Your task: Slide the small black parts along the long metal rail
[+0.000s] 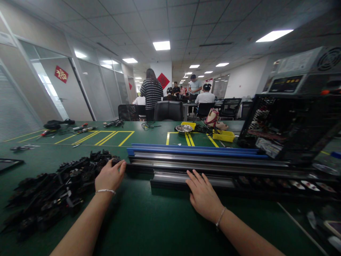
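My left hand (109, 176) is at the right edge of a heap of black plastic parts (57, 188), beside the left ends of several long rails. Its fingers are bent together by a small dark piece, and what they hold is partly hidden. My right hand (204, 197) is spread, palm down, with its fingertips on the nearest dark metal rail (170, 177). Behind that rail lie longer grey rails (160, 165) and a blue rail (191, 150), side by side. Several round parts (282, 183) sit in the right part of the nearest rail.
At the right stands an opened computer case (287, 121) with a power supply unit (306, 65) on top. Farther back are a metal bowl (183, 128), a yellow tray (223, 136) and hand tools (82, 128). People and chairs (169, 111) are beyond the green table (149, 227).
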